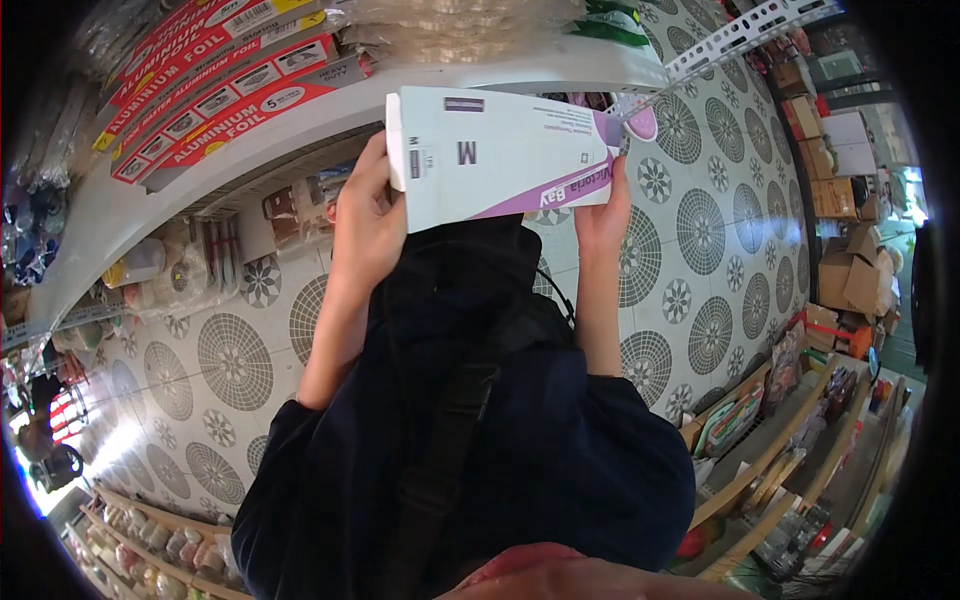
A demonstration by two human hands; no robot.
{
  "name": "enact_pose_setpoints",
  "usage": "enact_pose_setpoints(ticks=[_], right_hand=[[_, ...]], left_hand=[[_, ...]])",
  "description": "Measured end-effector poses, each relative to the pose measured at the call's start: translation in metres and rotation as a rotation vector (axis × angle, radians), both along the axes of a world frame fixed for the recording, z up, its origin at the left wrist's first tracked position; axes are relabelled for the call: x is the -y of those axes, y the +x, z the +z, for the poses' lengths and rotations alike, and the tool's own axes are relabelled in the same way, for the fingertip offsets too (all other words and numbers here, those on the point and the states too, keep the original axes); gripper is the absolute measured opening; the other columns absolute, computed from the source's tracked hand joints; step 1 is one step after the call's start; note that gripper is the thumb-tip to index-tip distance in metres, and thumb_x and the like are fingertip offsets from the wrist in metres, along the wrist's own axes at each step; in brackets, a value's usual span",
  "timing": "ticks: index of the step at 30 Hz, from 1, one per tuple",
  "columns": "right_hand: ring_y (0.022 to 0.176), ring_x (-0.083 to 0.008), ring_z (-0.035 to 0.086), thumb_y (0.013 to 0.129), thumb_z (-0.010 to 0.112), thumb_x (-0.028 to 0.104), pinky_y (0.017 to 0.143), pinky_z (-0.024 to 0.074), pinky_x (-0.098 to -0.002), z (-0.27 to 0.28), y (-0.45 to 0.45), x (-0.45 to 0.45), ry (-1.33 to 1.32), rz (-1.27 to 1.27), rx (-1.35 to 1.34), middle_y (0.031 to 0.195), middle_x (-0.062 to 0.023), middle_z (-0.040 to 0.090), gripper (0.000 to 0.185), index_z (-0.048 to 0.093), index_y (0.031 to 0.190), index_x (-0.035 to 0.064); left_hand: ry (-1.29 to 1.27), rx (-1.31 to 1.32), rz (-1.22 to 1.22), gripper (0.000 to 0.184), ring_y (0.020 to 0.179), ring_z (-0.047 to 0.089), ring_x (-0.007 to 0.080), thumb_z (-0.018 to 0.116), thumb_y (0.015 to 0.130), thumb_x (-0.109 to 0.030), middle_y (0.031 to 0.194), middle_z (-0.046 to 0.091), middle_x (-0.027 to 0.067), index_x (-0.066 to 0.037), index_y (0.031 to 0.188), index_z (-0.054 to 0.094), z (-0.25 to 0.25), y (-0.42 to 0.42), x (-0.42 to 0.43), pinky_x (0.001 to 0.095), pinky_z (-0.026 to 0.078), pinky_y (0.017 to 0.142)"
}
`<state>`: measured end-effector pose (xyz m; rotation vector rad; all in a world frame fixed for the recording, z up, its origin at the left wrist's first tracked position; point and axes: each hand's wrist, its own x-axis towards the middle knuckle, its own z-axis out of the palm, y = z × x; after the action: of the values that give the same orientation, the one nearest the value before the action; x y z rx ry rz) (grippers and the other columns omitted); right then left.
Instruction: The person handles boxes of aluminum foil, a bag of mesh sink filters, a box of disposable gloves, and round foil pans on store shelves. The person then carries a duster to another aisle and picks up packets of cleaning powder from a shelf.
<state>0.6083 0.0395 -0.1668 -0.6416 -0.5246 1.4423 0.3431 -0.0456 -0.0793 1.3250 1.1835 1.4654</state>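
Between my two hands is a white and purple cardboard box point(520, 140), held up in front of my chest near the shelf edge. It is printed with a large M and the words "Victoria Bay", which appear upside down. My left hand point(370, 215) grips the box's left end, its thumb near the lower corner and fingers behind. My right hand point(604, 215) holds the right end from below, with most fingers hidden behind the box. A rounded lilac piece point(641, 124) shows at the box's right end; whether it belongs to the box I cannot tell.
Stacked aluminium foil boxes point(235, 100) lie on a white shelf point(480, 76) ahead, beside clear plastic-wrapped goods point(450, 30). A perforated metal upright point(745, 40) stands right of it. Patterned floor tiles point(712, 230) run below. Cartons point(848, 270) and loaded wooden racks point(765, 500) are at right.
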Motion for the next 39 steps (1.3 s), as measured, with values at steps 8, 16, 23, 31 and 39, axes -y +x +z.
enact_pose_setpoints(ticks=[8,16,23,31,39], right_hand=[[0.118,-0.0211,0.05,0.1,0.043,0.022,0.099,0.0401,-0.0345,-0.017,-0.001,-0.004,-0.02,-0.015,0.629,0.127,-0.0144,0.053,0.039,0.044,0.13,-0.0029],[0.063,-0.0126,0.052,0.07,0.08,0.016,0.058,0.0415,-0.0231,0.109,-0.088,0.072,0.584,-0.005,1.148,0.075,-0.0056,0.053,0.065,0.044,0.123,0.0033],[0.054,-0.0074,0.051,0.083,0.064,-0.001,0.048,0.0403,-0.0204,0.109,-0.107,0.066,0.695,-0.021,0.891,0.065,-0.0051,0.054,0.044,0.039,0.118,-0.0006],[0.048,-0.0059,0.042,0.092,0.049,-0.002,0.042,0.0333,-0.0182,0.088,-0.107,0.064,0.704,-0.073,0.821,0.079,-0.0129,0.059,0.035,0.027,0.119,0.0031],[0.044,-0.0051,0.039,0.093,0.049,0.001,0.039,0.0304,-0.018,0.088,-0.107,0.064,0.611,-0.045,0.686,0.074,-0.0116,0.059,0.034,0.028,0.12,0.0035]], left_hand=[[0.071,0.008,0.149,0.021,0.098,0.053,0.0151,0.058,0.08,0.004,0.105,0.056,0.0091,0.009,0.1,0.06,0.028,0.027,0.01,0.0239,0.04,0.083],[0.189,-0.332,0.28,0.023,0.09,0.06,0.0297,0.065,0.071,0.003,0.104,0.059,0.0148,0.005,0.094,0.062,0.015,0.038,0.001,0.0324,0.048,0.077],[0.17,-0.19,0.255,0.012,0.084,0.058,0.0212,0.065,0.077,-0.001,0.094,0.059,0.0111,0.003,0.089,0.062,0.015,0.031,0.0,0.0301,0.046,0.075],[0.042,-0.035,0.224,0.011,0.079,0.053,0.014,0.061,0.085,-0.006,0.089,0.057,0.0069,0.004,0.09,0.062,0.018,0.031,0.003,0.0262,0.043,0.071],[-0.003,0.012,0.197,0.013,0.078,0.053,0.0122,0.059,0.088,-0.008,0.09,0.056,0.0068,0.003,0.092,0.063,0.017,0.035,0.003,0.0245,0.042,0.07]])
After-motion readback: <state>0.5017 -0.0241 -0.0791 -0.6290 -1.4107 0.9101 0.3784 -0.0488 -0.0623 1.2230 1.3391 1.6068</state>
